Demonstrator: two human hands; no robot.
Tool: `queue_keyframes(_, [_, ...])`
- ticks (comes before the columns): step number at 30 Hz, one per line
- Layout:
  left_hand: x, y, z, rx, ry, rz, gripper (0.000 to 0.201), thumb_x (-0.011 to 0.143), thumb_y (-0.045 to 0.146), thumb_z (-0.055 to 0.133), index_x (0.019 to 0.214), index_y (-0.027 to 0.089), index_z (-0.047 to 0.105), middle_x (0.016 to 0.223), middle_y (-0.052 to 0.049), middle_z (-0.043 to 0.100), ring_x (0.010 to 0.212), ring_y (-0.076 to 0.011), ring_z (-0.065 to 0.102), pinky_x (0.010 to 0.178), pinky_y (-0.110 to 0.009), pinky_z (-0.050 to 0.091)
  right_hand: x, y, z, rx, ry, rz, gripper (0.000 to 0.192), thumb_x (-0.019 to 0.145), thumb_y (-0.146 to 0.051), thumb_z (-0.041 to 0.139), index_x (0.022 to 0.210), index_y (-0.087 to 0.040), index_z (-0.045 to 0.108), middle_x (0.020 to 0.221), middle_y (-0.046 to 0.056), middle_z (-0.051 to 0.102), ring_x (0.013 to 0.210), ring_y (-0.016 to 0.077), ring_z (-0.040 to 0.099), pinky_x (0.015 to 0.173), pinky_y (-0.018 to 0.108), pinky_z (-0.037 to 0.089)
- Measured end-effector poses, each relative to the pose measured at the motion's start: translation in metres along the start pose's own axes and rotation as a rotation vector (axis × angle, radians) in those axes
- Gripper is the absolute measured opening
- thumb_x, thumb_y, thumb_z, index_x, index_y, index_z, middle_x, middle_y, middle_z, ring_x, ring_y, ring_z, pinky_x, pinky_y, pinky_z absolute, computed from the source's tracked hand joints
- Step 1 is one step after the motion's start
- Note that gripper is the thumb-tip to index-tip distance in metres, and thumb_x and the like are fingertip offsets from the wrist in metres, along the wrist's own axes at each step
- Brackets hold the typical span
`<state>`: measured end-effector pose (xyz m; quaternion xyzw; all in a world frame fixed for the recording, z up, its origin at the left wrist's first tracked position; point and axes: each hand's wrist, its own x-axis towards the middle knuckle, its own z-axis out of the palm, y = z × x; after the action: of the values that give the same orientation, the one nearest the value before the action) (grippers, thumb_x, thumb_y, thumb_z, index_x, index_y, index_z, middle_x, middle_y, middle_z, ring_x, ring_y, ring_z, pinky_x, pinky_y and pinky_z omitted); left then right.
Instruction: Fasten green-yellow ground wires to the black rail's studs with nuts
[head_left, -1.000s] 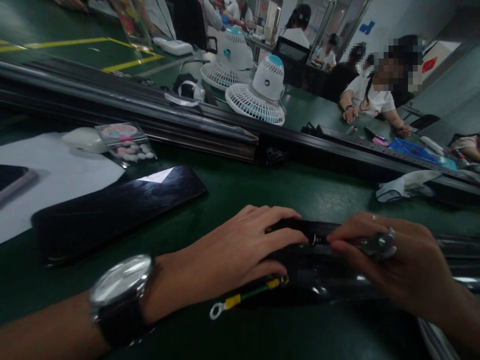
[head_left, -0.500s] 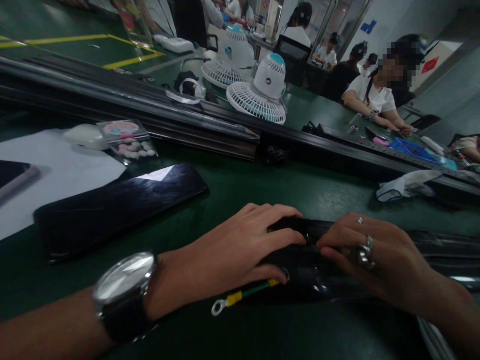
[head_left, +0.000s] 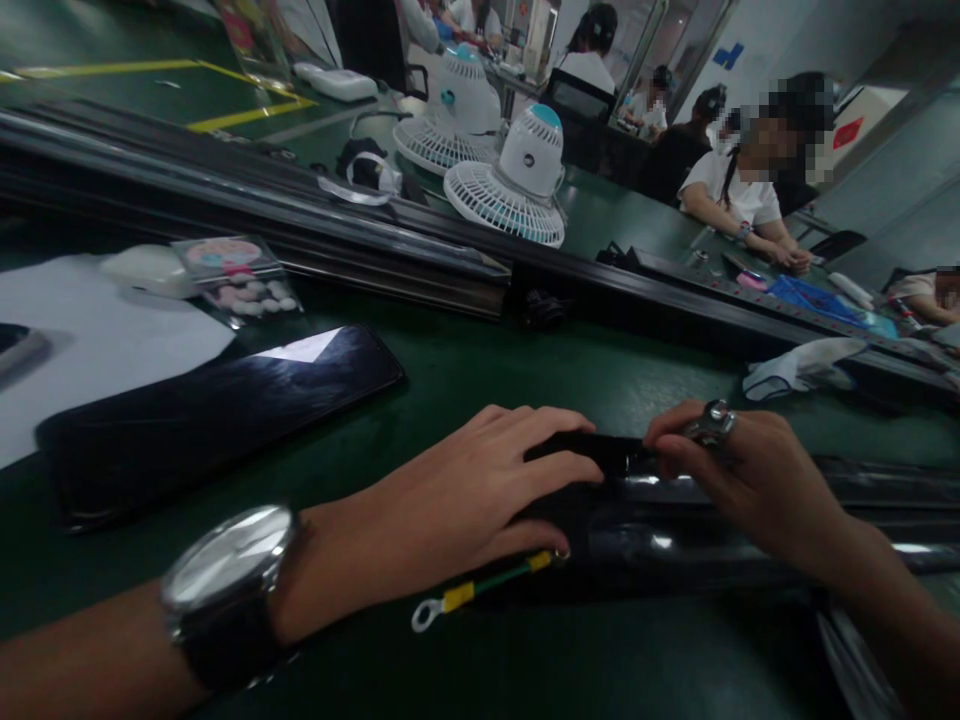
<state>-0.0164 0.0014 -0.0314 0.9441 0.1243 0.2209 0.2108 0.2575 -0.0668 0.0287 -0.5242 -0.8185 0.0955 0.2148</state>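
Note:
A long black bar [head_left: 720, 535], its surface glossy with reflections, lies across the table under both of my hands. My left hand [head_left: 480, 490] grips its left end, fingers spread over the top and thumb on the near side. By that thumb is a short green wire [head_left: 502, 578] with yellow sleeves; its free end carries a silver ring terminal [head_left: 426, 615]. My right hand [head_left: 739, 460] is closed in a pinch at the bar's far upper edge, thumb against index finger. What the pinch holds is hidden.
A dark glossy panel [head_left: 225, 420] lies left, beside white paper [head_left: 112, 330] and a clear packet [head_left: 244, 285]. Behind run long dark profiles [head_left: 300, 225]. White fans [head_left: 517, 190] stand beyond, a white glove [head_left: 802, 368] lies right, and a co-worker [head_left: 742, 190] sits across.
My right hand has shifted slightly up and turned, its pinch now at the bar's far edge. My left hand keeps its hold; the whole view has slid a little.

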Motion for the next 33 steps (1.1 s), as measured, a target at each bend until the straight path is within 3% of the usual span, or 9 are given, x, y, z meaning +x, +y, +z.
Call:
queue_keyframes(8, [0.001, 0.000, -0.001, 0.015, 0.001, 0.015, 0.047, 0.092, 0.040, 0.072, 0.135, 0.029, 0.057, 0.154, -0.009, 0.046, 0.135, -0.0307, 0.050, 0.107, -0.048, 0.046, 0.001, 0.001, 0.007, -0.037, -0.023, -0.056, 0.008, 0.098, -0.019, 0.062, 0.098, -0.023, 0.069, 0.087, -0.003, 0.079, 0.071, 0.0105, 0.072, 0.065, 0.021, 0.050])
queue_keyframes(20, [0.001, 0.000, -0.001, 0.023, -0.007, 0.011, 0.049, 0.090, 0.044, 0.074, 0.134, 0.030, 0.058, 0.153, -0.009, 0.047, 0.133, -0.0317, 0.052, 0.105, -0.049, 0.047, -0.005, -0.011, 0.016, 0.000, 0.050, -0.124, 0.007, 0.099, -0.024, 0.064, 0.097, -0.021, 0.070, 0.084, -0.002, 0.077, 0.073, 0.0097, 0.070, 0.072, 0.020, 0.052])
queue_keyframes(27, [0.001, 0.000, 0.000, 0.030, -0.011, 0.001, 0.049, 0.091, 0.045, 0.072, 0.136, 0.031, 0.057, 0.155, -0.008, 0.045, 0.135, -0.0313, 0.050, 0.107, -0.049, 0.046, -0.003, -0.013, 0.018, -0.032, 0.101, -0.149, 0.013, 0.100, -0.028, 0.064, 0.092, -0.020, 0.071, 0.078, -0.001, 0.078, 0.065, 0.0104, 0.070, 0.063, 0.021, 0.051])
queue_keyframes(33, [0.002, 0.000, 0.002, 0.007, 0.025, 0.017, 0.047, 0.091, 0.041, 0.073, 0.134, 0.030, 0.058, 0.152, -0.009, 0.048, 0.134, -0.0306, 0.051, 0.107, -0.049, 0.046, 0.001, -0.020, 0.015, -0.054, 0.150, -0.038, 0.016, 0.098, -0.023, 0.065, 0.083, -0.021, 0.072, 0.069, -0.004, 0.076, 0.057, 0.0091, 0.070, 0.056, 0.019, 0.049])
